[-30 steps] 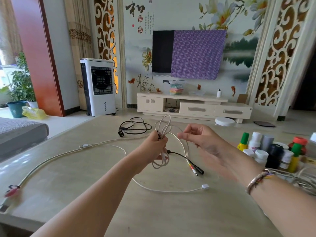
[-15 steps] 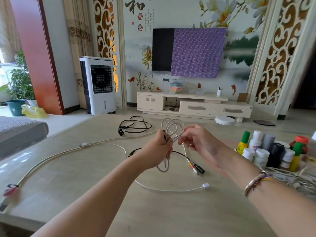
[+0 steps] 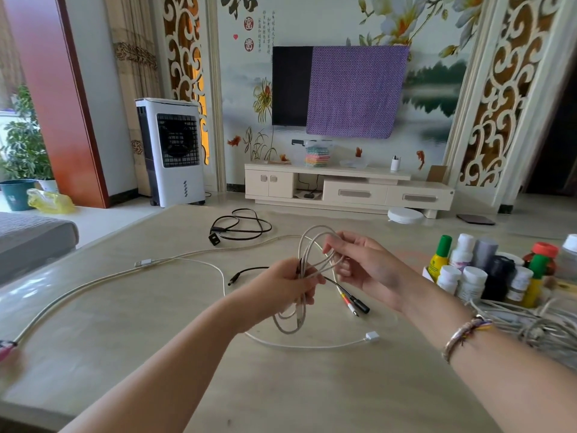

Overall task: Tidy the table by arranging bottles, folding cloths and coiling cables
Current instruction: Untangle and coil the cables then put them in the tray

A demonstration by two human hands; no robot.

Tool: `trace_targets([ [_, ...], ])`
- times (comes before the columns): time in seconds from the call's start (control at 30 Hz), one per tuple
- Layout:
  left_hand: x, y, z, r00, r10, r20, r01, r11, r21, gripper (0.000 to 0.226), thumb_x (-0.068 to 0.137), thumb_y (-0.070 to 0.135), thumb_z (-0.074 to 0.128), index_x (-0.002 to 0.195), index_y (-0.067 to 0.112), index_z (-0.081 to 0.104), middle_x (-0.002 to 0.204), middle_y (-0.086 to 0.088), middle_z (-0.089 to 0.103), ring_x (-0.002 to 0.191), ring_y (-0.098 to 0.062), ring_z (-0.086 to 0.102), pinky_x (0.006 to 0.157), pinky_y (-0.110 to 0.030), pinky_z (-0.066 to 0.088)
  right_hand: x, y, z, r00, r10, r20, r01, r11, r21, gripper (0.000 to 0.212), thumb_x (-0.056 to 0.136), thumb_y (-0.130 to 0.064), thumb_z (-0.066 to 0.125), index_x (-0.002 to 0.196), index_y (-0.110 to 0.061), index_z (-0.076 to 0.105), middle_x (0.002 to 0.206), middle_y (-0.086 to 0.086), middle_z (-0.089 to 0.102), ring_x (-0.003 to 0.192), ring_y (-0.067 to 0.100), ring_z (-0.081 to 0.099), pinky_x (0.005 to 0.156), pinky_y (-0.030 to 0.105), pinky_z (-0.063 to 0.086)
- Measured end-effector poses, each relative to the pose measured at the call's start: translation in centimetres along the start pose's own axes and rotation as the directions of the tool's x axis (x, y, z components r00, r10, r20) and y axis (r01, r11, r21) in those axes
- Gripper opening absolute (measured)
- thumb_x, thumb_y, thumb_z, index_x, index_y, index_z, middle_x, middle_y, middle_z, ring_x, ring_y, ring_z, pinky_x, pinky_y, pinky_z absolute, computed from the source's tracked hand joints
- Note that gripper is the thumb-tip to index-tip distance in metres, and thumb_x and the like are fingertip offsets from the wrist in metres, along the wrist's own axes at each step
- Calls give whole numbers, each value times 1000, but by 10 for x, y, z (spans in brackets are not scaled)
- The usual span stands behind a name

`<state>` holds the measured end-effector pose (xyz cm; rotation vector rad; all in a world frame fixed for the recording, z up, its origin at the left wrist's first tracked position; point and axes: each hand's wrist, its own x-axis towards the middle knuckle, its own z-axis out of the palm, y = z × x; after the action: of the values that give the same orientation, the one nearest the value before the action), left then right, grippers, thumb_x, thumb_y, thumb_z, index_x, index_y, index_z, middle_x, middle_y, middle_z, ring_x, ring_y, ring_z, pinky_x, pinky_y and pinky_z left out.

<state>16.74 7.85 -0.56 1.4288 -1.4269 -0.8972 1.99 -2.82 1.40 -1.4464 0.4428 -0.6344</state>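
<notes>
The left hand [image 3: 281, 285] is clamping the cable [image 3: 307, 245] loops upright; the right hand [image 3: 359, 264], just beside, is probably pinching the next strand, its free length trailing left along the surface [image 3: 125, 323].

The beige table [image 3: 125, 323] carries loose white cables [image 3: 199, 267], a black cable [image 3: 240, 228] and clustered bottles [image 3: 487, 270].

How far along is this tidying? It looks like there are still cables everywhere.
Partly done. The bottles already stand grouped at the table's right edge, with a bundle of pale cords beside them. In hand: the left hand grips the looped beige cable while the right hand guides a loop. Left: the black cable, the long braided cable and the thin white cable lie loose. No cloths show on the table.
</notes>
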Motion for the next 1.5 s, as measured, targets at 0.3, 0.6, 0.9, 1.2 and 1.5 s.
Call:
trace_targets([
  [0.3, -6, 6, -12, 964, -106, 245, 186, 924, -335, 26, 99, 27, 51, 78, 11, 52, 60, -1, 50, 53, -16, 55, 65, -33, 57, 10, -2, 1, 997, -77, -25, 73, 991, -112, 12, 93, -22, 58, 98, -13, 64, 65, -3, 43, 53, 7, 38, 52, 18, 31],
  [0.6, 1, 5, -1, 985, -149, -87, 149, 989, -1, 23, 101, 16, 41, 79, 13, 47, 56, 6, 34, 41, -7, 30, 45, -20, 29, -14, -1, 29, 826, -544, 147, 442, 465, -767, 16, 83, -12, 72, 91, -25, 66, 91, -10, 57, 80, 6, 52, 71, 14, 41],
  [0.9, -2, 6, -4, 989, -143, 19, 144, 989, -27, 24, 99, 12, 41, 76, 17, 41, 61, 6, 35, 49, -7, 30, 49, -18, 32, -14, -7, 34, 754, -533, 383, 473, 38, -880, 10, 82, -12, 73, 91, -16, 71, 93, -5, 57, 86, 17, 55, 80, 38, 45],
  [1.2, 2, 12, -6, 956, -289, -54, 250, 894, -372, 27, 102, 18, 41, 75, 16, 45, 55, 4, 36, 45, -8, 29, 39, -17, 30, -12, 3, 32, 935, -351, 49, 322, 783, -533, 7, 84, -19, 65, 79, -20, 61, 95, -5, 66, 62, 4, 48, 64, 12, 38],
  [1.5, 0, 17, -5, 982, -188, 5, 177, 913, -369, 21, 102, 16, 41, 86, 13, 54, 56, 6, 36, 46, -7, 30, 46, -17, 31, -6, -3, 26, 982, -187, 31, 185, 912, -367, 9, 83, -17, 60, 76, -17, 54, 72, -2, 52, 65, 6, 44, 64, 19, 33],
])
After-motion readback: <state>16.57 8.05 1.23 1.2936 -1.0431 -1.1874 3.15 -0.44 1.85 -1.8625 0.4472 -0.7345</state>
